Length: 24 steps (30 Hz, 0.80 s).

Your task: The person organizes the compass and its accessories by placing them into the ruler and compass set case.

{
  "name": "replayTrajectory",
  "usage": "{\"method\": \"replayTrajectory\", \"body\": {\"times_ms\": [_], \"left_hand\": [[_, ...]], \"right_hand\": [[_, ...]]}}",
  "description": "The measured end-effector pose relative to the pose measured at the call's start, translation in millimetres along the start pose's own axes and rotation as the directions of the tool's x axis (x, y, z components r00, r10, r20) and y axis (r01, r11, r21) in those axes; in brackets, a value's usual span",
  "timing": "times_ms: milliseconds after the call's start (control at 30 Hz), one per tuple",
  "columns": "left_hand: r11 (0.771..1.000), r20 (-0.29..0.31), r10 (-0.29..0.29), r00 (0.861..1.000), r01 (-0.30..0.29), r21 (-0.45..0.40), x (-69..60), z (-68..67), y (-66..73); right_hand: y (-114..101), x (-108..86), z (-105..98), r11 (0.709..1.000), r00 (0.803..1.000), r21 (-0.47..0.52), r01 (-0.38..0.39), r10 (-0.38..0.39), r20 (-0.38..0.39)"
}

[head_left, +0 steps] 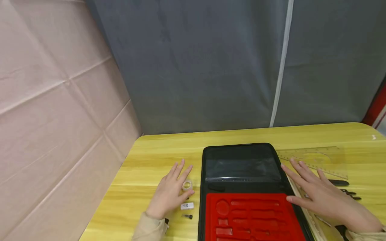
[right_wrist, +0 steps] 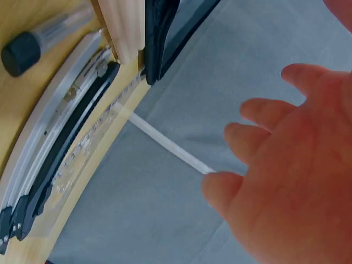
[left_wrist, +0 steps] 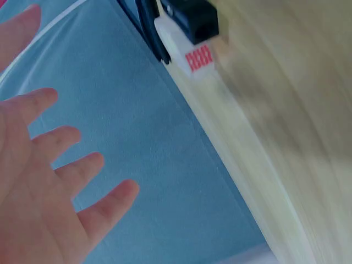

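An open black zip case lies on the table, with a red moulded tray of bare recesses in its near half. My left hand is spread to the left of the case, nearest a small tape roll and a white eraser-like block. Its palm holds nothing. To the right, my right hand is spread by the case's edge and partly hides things there; it too is bare in the right wrist view.
A clear set square lies at the right, with black-handled tools nearer. Wooden strips, a black-capped tube and metal compass-like legs lie beside the case. A small dark piece sits left of it.
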State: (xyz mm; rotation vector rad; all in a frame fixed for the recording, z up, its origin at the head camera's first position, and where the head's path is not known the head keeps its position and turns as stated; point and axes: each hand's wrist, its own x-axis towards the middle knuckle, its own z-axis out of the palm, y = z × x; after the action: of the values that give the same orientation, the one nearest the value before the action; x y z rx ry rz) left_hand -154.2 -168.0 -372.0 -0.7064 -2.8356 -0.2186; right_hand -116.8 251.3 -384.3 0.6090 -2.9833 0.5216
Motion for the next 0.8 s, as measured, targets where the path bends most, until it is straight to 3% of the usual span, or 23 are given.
{"method": "replayTrajectory", "body": {"times_ms": [167, 300, 567, 800], "left_hand": [[0.999, 0.021, -0.044, 0.999, 0.045, -0.031, -2.1, -5.0, -2.6], [0.998, 0.015, -0.040, 0.999, 0.041, -0.042, -4.1, -6.3, -5.5], [0.997, 0.062, -0.035, 0.997, 0.039, -0.062, -6.5, 1.9, -11.1], [0.996, 0.129, -0.016, 0.992, 0.027, -0.087, -6.7, 11.2, -9.8]], "right_hand": [[3.6, -3.2, 4.3, 0.996, 0.996, 0.084, -0.040, 0.034, 0.077], [4.1, -3.5, 7.6, 0.988, 0.992, 0.149, -0.049, 0.030, 0.123], [-1.0, 1.0, 9.0, 0.992, 0.974, 0.127, -0.008, -0.021, 0.225], [-3.3, 2.7, 11.3, 0.989, 0.959, 0.142, -0.040, -0.001, 0.283]]}}
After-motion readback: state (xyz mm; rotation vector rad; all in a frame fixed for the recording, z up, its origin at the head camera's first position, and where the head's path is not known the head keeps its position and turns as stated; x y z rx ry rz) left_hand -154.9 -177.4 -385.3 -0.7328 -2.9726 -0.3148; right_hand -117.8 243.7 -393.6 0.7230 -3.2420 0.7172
